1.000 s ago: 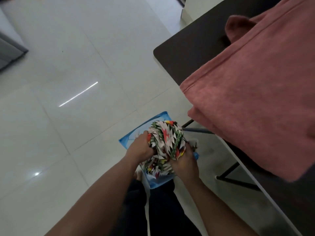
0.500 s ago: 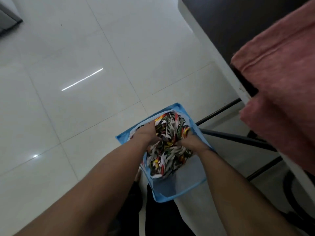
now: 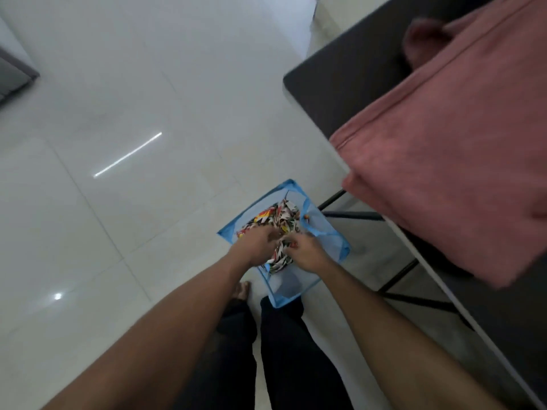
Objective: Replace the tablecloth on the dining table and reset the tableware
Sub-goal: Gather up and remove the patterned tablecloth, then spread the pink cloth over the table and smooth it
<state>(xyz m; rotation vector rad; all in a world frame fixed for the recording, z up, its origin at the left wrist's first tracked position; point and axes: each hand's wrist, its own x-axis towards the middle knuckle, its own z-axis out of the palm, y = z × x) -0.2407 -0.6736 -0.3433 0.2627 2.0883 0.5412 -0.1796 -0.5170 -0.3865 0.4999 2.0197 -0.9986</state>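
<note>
Both hands, left (image 3: 257,243) and right (image 3: 307,252), grip the patterned cloth (image 3: 276,223) inside the blue bin (image 3: 334,238) on the floor. Best push it down evenly, then release. Pink cloth (image 3: 458,149) waits on the surface (image 3: 355,72).

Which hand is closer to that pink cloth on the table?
Right. The right hand is in the blue basket on the pink cloth side; the left hand is farther away.

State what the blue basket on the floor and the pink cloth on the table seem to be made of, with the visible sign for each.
Blue basket: probably thin mesh fabric with solid blue trim; its walls look see-through. Pink cloth: soft woven textile, matte, with a stitched hem and folded layers draping over the table's edge.
</note>
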